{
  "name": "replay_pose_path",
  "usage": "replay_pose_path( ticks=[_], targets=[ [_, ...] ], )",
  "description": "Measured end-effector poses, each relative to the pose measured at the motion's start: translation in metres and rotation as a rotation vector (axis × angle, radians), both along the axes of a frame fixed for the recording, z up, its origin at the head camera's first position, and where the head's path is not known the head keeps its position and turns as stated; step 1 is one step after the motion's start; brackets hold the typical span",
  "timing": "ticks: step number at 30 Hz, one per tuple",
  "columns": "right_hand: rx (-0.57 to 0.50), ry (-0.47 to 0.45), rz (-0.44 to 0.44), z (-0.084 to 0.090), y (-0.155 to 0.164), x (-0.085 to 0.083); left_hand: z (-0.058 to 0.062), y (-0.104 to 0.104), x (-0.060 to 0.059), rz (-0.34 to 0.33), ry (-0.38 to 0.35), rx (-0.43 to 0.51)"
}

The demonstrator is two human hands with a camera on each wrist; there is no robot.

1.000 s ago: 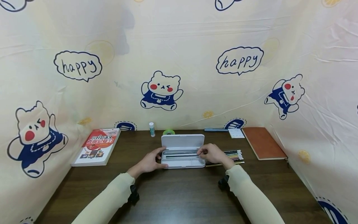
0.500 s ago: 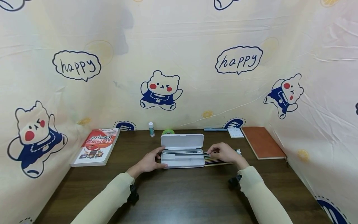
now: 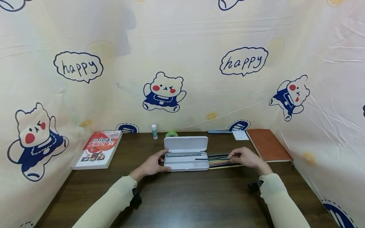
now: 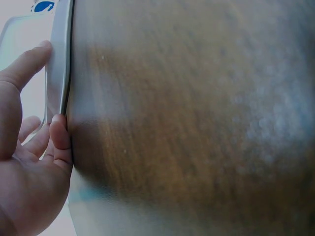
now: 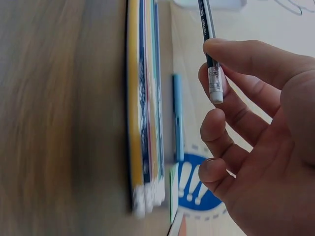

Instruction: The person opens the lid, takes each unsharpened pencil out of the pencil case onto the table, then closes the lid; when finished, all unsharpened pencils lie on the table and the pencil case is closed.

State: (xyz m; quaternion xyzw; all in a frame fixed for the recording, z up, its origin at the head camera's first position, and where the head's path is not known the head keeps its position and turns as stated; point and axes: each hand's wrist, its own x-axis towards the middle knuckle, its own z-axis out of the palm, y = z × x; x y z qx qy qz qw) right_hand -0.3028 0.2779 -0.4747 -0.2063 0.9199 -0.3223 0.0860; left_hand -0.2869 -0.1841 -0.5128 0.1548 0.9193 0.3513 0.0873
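An open white pencil case [image 3: 186, 166] lies in the middle of the table, lid raised at the back. Dark pencils [image 3: 182, 155] lie in its rear compartment. My left hand [image 3: 152, 163] grips the case's left end, thumb on the front wall [image 4: 58, 64] in the left wrist view. Between thumb and fingers, my right hand [image 3: 247, 157] pinches a dark pencil [image 5: 213, 73] near its white eraser end. The pencil's other end reaches left over the case's right part. Below that hand, a row of several pencils [image 5: 134, 123] lies on the table, right of the case.
A red and white book [image 3: 99, 150] lies at the left. A glue stick [image 3: 154, 131] and a green tape roll [image 3: 171, 134] stand behind the case. At the back right are a blue pen [image 3: 219, 132], a small white card [image 3: 240, 135] and a brown notebook [image 3: 269, 145].
My right hand has moved right, from over the case to over the pencil row, drawing the dark pencil along with it. The left hand stays on the case.
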Motion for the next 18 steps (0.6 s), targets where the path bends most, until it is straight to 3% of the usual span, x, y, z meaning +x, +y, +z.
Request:
replay_pose_path(
  ticks=[7,18],
  targets=[
    [0.033,-0.007,-0.056,-0.008,0.028,0.004,-0.001,0.000,0.000,0.008,-0.011,-0.004],
    [0.041,-0.086,-0.046,-0.012,0.046,0.012,0.001,0.001,0.000,0.005,-0.004,-0.008]
  ],
)
